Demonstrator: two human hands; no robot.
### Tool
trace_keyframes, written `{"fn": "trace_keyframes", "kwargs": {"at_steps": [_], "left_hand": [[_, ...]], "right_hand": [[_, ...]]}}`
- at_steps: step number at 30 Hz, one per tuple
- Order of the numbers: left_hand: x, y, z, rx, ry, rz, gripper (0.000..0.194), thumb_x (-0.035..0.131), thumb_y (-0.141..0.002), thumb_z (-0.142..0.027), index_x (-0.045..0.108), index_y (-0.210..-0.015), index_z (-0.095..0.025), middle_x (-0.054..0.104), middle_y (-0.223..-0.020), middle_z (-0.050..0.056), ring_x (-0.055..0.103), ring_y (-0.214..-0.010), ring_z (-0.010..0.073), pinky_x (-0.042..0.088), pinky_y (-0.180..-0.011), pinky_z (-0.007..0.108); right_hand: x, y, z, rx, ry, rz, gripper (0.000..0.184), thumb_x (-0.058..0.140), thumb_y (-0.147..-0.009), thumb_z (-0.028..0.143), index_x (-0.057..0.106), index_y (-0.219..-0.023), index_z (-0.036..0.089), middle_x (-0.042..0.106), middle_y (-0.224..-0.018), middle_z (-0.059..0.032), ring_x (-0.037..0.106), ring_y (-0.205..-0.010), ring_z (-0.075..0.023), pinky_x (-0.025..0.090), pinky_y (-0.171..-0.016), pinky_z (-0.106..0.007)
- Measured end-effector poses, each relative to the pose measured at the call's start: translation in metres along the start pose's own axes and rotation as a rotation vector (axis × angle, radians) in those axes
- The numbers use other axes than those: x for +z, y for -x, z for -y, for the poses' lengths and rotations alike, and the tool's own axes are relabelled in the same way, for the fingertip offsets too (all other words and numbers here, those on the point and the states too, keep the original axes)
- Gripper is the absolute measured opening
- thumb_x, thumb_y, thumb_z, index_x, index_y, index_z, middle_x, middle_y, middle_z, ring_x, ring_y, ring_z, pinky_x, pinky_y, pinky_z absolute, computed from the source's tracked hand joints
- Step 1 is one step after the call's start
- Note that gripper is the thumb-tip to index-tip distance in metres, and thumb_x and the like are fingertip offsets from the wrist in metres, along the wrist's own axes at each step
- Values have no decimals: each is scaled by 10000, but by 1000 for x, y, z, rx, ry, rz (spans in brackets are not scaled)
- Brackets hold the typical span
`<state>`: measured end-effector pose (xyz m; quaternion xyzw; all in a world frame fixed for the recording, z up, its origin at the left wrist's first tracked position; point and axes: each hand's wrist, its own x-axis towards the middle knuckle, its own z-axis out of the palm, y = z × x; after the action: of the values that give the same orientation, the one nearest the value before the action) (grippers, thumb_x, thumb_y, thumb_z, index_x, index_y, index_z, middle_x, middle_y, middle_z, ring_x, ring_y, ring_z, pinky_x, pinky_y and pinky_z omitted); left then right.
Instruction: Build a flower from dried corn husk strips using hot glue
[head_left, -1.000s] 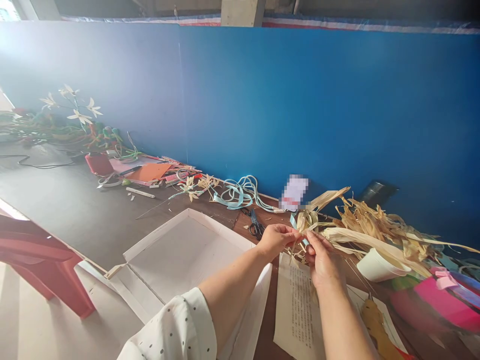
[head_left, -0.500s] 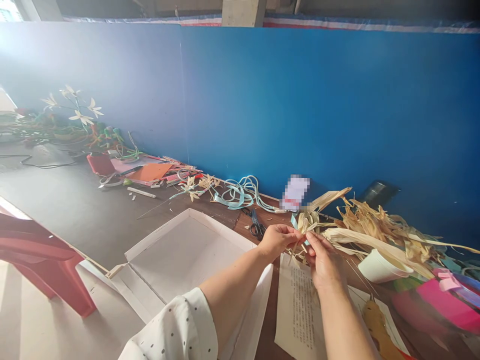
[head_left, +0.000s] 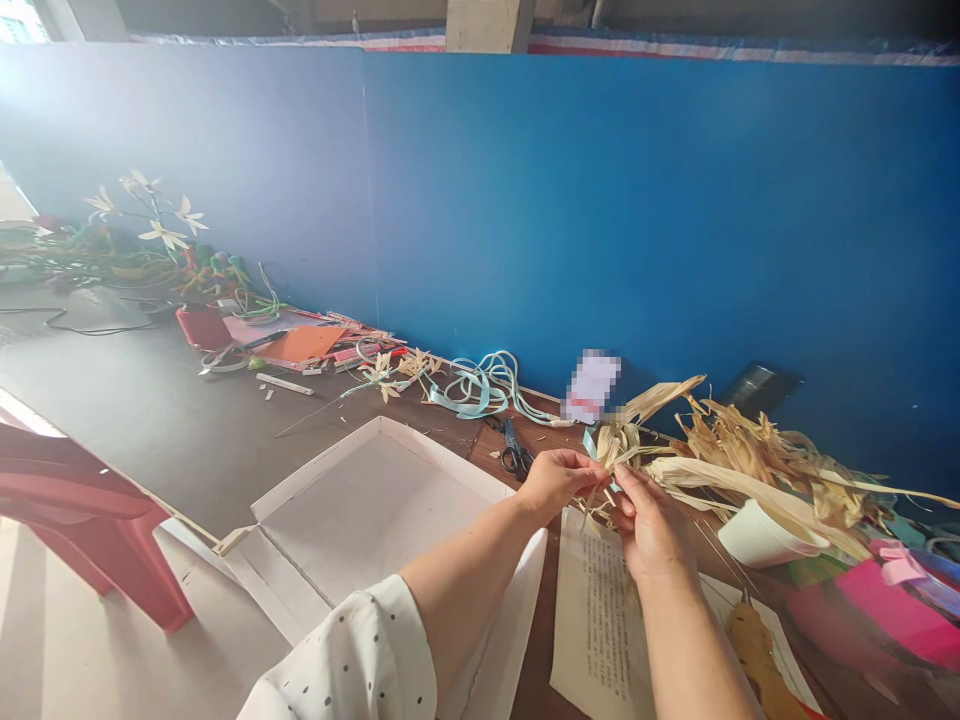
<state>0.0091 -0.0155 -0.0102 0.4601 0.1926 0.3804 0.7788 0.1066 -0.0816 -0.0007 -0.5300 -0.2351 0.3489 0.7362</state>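
My left hand (head_left: 561, 484) and my right hand (head_left: 651, 518) meet fingertip to fingertip over the right part of the table. Both are closed in a pinch on a pale corn husk (head_left: 618, 446), which fans out beyond the fingers. Thin husk ends poke out below the fingertips, and a bit of light blue shows between the hands. Exactly how the fingers grip it is partly hidden. Just left of my left hand lie black-handled scissors (head_left: 514, 452). Beside my right hand is a heap of dried corn husks (head_left: 765, 450).
An open white box lid (head_left: 315, 505) and a printed sheet (head_left: 592, 610) lie nearest me. A white cup (head_left: 769, 535) tips beside the husks. Light-blue cord (head_left: 480, 385), husk flowers (head_left: 386, 375) and orange paper (head_left: 304, 345) line the blue partition (head_left: 637, 200). A red chair (head_left: 97, 530) stands left.
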Motion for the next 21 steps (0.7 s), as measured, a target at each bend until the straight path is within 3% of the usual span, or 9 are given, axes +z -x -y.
{"fn": "trace_keyframes", "kwargs": {"at_steps": [9, 15, 21], "left_hand": [[1, -1, 1, 12, 30, -14, 486, 822, -452, -441, 609, -702, -83, 581, -604, 24, 413, -492, 46, 288, -524, 226], [1, -2, 1, 0, 68, -41, 529, 845, -425, -398, 625, -786, -81, 592, -602, 24, 452, -501, 56, 309, -537, 226], [2, 0, -3, -6, 40, -25, 506, 835, -435, -432, 649, -731, -66, 590, -613, 34, 425, -495, 45, 283, -524, 226]], "right_hand": [[0, -1, -1, 0, -10, 46, 303, 803, -538, 317, 665, -755, 157, 523, -621, 31, 265, -456, -34, 140, -357, -175], [-4, -2, -6, -60, 134, -52, 333, 785, -574, 383, 677, -806, 170, 400, -477, 72, 284, -439, -49, 188, -377, -176], [-8, -3, -10, -167, 230, -82, 349, 780, -603, 413, 688, -851, 185, 482, -549, 54, 334, -490, -59, 271, -425, -184]]}}
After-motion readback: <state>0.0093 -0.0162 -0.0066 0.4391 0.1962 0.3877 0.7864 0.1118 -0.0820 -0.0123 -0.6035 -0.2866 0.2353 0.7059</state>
